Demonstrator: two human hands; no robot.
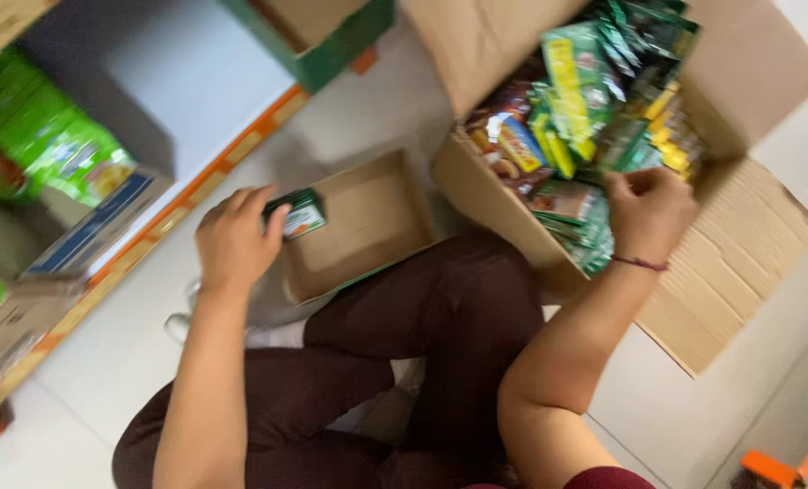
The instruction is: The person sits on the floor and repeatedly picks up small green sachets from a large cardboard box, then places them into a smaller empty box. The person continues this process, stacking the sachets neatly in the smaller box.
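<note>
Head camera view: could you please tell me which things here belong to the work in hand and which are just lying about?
In use:
left hand gripping small green packet
right hand in large cardboard box of green sachets
small open cardboard tray

Lying about:
green bags on shelf
green-edged carton

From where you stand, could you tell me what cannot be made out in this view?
- Prints on the packets in the large cardboard box: blurred by motion, head view.
- What the right hand grips: its fingers are buried among packets.
- Small green packet in the left hand: partly covered by fingers.
- Shelf contents: cut off by the left edge.
</note>
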